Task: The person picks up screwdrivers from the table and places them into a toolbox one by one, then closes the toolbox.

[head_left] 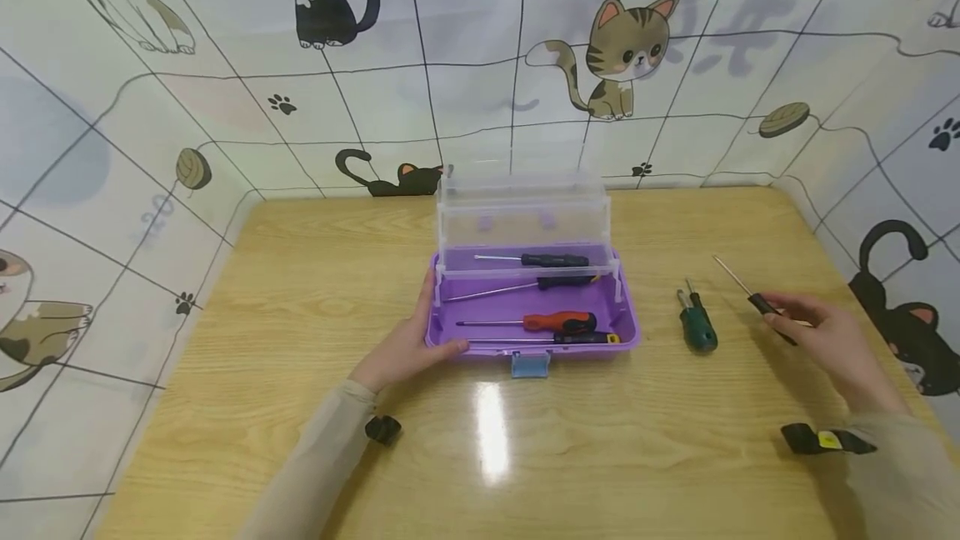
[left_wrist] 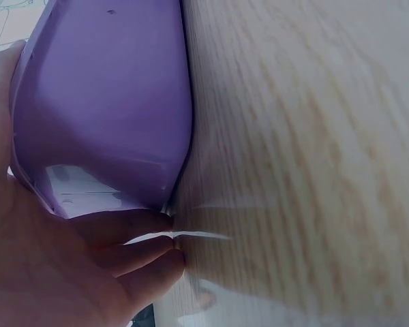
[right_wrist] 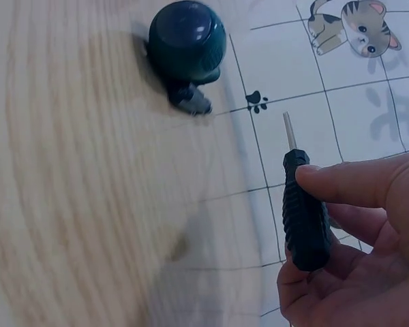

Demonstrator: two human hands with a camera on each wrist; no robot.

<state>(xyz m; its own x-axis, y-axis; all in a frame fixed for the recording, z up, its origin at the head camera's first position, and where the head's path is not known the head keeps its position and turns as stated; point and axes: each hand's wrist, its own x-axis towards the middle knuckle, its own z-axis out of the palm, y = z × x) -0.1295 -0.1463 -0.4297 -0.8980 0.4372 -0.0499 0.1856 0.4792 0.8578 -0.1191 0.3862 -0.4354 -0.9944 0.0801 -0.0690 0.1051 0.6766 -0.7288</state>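
Observation:
My left hand (head_left: 400, 348) rests against the left end of a purple toolbox (head_left: 637, 332), thumb at its front rim and fingers along its side. In the left wrist view those fingers lie fairly straight against the purple wall (left_wrist: 116, 95). To the right, my right hand (head_left: 836, 340) holds a black-handled screwdriver (head_left: 763, 304) above the table, its shaft pointing up and left. The right wrist view shows thumb and fingers around the ribbed black handle (right_wrist: 305, 225). Inside the box lie a red screwdriver (head_left: 558, 322) and several black-handled ones.
Left of the held screwdriver, a stubby green screwdriver (head_left: 699, 330) lies on the wooden table (head_left: 315, 273), a slim dark-handled tool (head_left: 694, 300) beside it. The toolbox's clear lid (head_left: 525, 223) stands raised at the back. Cat-print sheeting (head_left: 480, 98) surrounds the table's back and sides.

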